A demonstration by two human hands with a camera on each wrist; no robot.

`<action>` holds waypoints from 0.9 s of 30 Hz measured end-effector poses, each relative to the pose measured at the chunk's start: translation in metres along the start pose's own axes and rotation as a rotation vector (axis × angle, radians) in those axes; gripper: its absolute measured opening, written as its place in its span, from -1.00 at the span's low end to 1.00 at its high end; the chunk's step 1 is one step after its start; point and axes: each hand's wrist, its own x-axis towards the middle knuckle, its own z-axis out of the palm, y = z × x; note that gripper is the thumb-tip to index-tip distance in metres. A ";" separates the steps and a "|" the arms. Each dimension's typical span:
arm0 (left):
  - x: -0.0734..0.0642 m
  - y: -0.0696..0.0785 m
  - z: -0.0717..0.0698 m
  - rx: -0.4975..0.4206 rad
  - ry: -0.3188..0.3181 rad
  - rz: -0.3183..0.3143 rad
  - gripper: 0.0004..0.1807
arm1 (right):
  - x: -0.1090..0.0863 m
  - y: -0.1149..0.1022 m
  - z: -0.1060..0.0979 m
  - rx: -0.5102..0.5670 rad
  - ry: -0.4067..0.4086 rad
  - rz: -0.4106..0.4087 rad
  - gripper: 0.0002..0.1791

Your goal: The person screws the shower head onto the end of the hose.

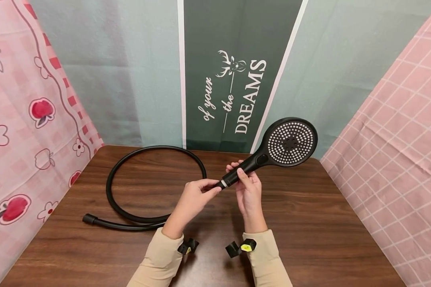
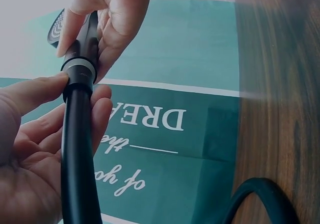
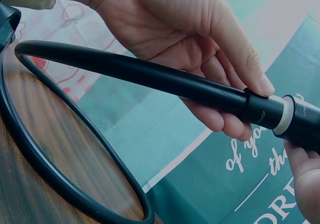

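Note:
A black shower head (image 1: 291,142) is held up over the table, tilted to the upper right with its nozzle face showing. My right hand (image 1: 249,191) grips its handle, thumb on the near side. At the handle's lower end my left hand (image 1: 197,197) pinches the end fitting of a black shower hose (image 1: 154,148) between thumb and fingers. In the left wrist view a pale ring (image 2: 80,63) shows between the hose fitting (image 2: 79,79) and the handle. The right wrist view shows that ring too, with a narrow band of it exposed. How far the fitting is screwed on I cannot tell.
The hose lies in a loop on the brown wooden table (image 1: 309,223), its other end fitting (image 1: 89,219) at the left. A green curtain (image 1: 215,24) hangs behind. Pink cloths stand at the left (image 1: 18,99) and right (image 1: 398,139). Each wrist carries a small black camera.

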 end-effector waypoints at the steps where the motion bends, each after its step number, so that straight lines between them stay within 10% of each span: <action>1: 0.000 0.000 0.000 0.001 -0.001 0.002 -0.74 | 0.000 0.000 0.000 -0.001 0.000 0.000 -0.81; 27: -0.002 0.001 -0.002 0.021 -0.008 0.016 -0.75 | -0.002 -0.001 0.002 0.004 0.001 0.006 -0.76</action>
